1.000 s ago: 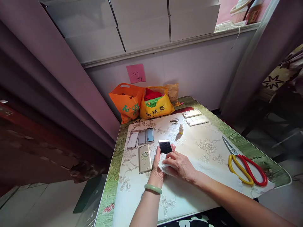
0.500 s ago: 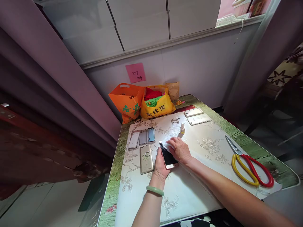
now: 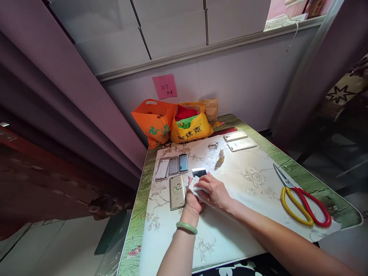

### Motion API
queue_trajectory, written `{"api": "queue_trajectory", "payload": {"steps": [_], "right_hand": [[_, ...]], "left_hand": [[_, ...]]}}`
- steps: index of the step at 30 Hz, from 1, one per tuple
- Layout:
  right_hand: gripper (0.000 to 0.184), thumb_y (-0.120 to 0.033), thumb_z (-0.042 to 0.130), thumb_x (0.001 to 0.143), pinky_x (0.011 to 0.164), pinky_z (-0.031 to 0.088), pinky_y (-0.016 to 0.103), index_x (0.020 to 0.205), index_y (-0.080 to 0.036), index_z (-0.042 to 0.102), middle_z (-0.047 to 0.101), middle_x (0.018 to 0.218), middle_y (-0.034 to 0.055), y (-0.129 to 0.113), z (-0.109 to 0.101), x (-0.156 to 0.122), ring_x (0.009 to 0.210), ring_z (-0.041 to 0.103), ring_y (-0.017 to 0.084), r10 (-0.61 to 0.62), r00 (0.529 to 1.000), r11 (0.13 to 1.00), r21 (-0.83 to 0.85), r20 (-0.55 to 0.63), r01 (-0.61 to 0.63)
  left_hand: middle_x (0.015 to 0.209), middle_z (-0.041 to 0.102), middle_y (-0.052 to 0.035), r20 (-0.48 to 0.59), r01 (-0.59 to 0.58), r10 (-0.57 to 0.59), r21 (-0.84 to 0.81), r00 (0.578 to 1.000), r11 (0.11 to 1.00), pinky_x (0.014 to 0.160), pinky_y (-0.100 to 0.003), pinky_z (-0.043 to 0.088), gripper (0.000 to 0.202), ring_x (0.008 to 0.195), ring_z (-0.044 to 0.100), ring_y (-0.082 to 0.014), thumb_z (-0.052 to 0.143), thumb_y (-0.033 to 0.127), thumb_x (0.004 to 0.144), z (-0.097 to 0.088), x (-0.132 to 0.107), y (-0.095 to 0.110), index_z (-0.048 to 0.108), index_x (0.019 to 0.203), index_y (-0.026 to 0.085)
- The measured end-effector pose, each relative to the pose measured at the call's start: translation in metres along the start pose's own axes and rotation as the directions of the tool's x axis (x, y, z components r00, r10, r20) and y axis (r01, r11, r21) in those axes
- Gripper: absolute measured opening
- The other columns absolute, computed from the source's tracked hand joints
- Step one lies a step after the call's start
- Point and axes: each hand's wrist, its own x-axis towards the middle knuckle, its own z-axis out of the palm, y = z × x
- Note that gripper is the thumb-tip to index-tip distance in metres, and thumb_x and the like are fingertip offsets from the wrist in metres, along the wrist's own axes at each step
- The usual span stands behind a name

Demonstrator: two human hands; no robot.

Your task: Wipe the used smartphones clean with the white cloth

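My left hand (image 3: 194, 199), with a green bangle (image 3: 186, 227) on its wrist, grips a smartphone (image 3: 199, 172) from below. Only the phone's top end with its dark screen shows; the rest is covered by my hands. Bunched in the fingers of my right hand (image 3: 216, 190) is a white cloth (image 3: 196, 185), pressed over the lower part of the phone. Just left of my hands lies a gold phone (image 3: 178, 193) with a ring holder on its back. Beyond them stands a small dropper bottle (image 3: 221, 155).
Several phones (image 3: 173, 165) lie at the left, and two pale phones (image 3: 241, 144) at the back right. Large scissors (image 3: 304, 205) with red and yellow handles rest at the right. An orange bag (image 3: 155, 122) and a yellow bag (image 3: 191, 132) stand against the wall.
My right hand with the cloth has moved down and left over the phone, from its upper screen to its lower part. The phone's top end now shows beyond my fingers.
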Motion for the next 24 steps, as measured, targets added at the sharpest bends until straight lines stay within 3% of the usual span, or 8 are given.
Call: {"api": "queue_trajectory", "payload": {"steps": [3,6,10,14,18,21,24], "right_hand": [[0.022,-0.021,0.058,0.093,0.077,0.048,0.03,0.11,-0.029,0.071,0.067,0.11,0.0046,0.007,-0.001,0.026,0.099,0.06,0.021,0.116,0.993,0.988,-0.099,-0.01,-0.116],[0.021,-0.023,0.055,0.097,0.074,0.046,0.03,0.111,-0.028,0.071,0.067,0.112,0.0052,0.02,-0.007,0.039,0.1,0.059,0.022,0.197,0.98,0.963,-0.184,-0.023,-0.198],[0.022,-0.018,0.056,0.096,0.073,0.044,0.031,0.11,-0.025,0.071,0.067,0.11,0.007,0.031,-0.015,0.027,0.099,0.058,0.024,0.237,0.971,0.947,-0.212,-0.043,-0.241],[0.02,-0.014,0.058,0.092,0.077,0.044,0.031,0.103,-0.025,0.071,0.068,0.108,0.0054,0.025,-0.018,-0.006,0.095,0.056,0.023,0.162,0.987,0.964,-0.215,-0.005,-0.159],[0.015,-0.015,0.064,0.087,0.074,0.043,0.031,0.098,-0.024,0.069,0.068,0.103,0.0044,0.009,-0.014,-0.032,0.087,0.055,0.021,-0.004,1.0,0.993,-0.115,0.004,0.004],[0.018,-0.014,0.067,0.082,0.073,0.043,0.03,0.096,-0.024,0.068,0.067,0.098,0.0032,-0.001,-0.005,-0.034,0.085,0.056,0.02,-0.095,0.996,0.995,-0.031,0.0,0.095],[0.02,-0.014,0.066,0.082,0.075,0.044,0.03,0.099,-0.024,0.068,0.066,0.098,0.0038,-0.002,0.004,-0.022,0.088,0.057,0.02,-0.105,0.993,0.994,-0.002,-0.043,0.105]], "left_hand": [[0.105,0.075,-0.0114,-0.105,-0.008,0.007,-0.009,0.994,1.0,0.092,-0.043,0.055,0.039,0.103,0.07,-0.0284,0.057,0.048,0.093,-0.001,0.002,-0.003,0.068,0.114,0.016],[0.102,0.076,-0.0106,-0.057,-0.007,0.008,0.024,0.998,1.0,0.096,-0.044,0.053,0.04,0.103,0.07,-0.0281,0.055,0.051,0.095,0.0,0.0,-0.005,0.07,0.111,0.017],[0.101,0.077,-0.0086,-0.019,-0.047,0.047,0.035,0.999,0.998,0.098,-0.04,0.051,0.039,0.097,0.071,-0.0239,0.058,0.05,0.095,0.0,-0.003,-0.006,0.071,0.113,0.017],[0.102,0.077,-0.0101,-0.019,-0.039,0.04,0.024,0.999,0.999,0.097,-0.041,0.053,0.043,0.103,0.07,-0.0262,0.054,0.052,0.096,-0.002,-0.002,-0.005,0.072,0.111,0.015],[0.112,0.075,-0.0147,0.054,-0.013,0.01,0.045,0.998,0.999,0.097,-0.04,0.054,0.053,0.112,0.068,-0.0278,0.049,0.054,0.097,0.001,-0.004,-0.004,0.067,0.125,0.012],[0.119,0.073,-0.0169,0.096,0.027,-0.029,0.028,0.995,0.999,0.1,-0.037,0.053,0.058,0.116,0.067,-0.0265,0.049,0.056,0.096,0.005,-0.007,-0.003,0.064,0.128,0.009],[0.117,0.073,-0.0165,0.091,0.041,-0.041,0.0,0.995,0.999,0.099,-0.039,0.053,0.062,0.115,0.067,-0.0285,0.049,0.06,0.094,0.004,-0.007,-0.002,0.065,0.126,0.01]]}}
